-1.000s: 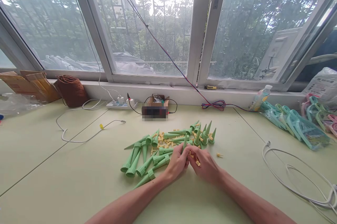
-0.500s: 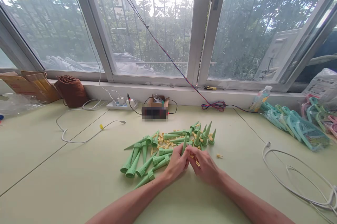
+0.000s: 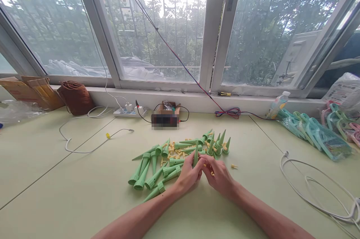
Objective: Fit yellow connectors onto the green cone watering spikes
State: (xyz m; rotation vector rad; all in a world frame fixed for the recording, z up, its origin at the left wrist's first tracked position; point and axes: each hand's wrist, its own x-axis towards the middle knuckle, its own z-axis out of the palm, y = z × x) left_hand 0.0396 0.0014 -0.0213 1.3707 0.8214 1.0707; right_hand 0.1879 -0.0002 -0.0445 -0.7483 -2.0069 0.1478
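My left hand is closed around a green plastic plant-watering spike, its tip pointing up. Pressed close against it, my right hand has its fingertips pinched at the spike's lower end. What those fingers hold is hidden, though bits of yellow show beneath the hand. Several green spikes lie to the left and behind my hands. Small yellow valve-like pieces are scattered among them. Other spikes stand upright behind my right hand. One yellow piece lies apart on the right.
Along the back of the pale green table are a power strip, a small box with a blurred device and a coiled red-blue wire. A white cable loops at right, near bagged clothespin-like clips. A brown pouch sits at left.
The spike in my left hand has turned slightly more upright and shifted a little left. My right fingers have moved slightly beside it. Everything else stays in place.
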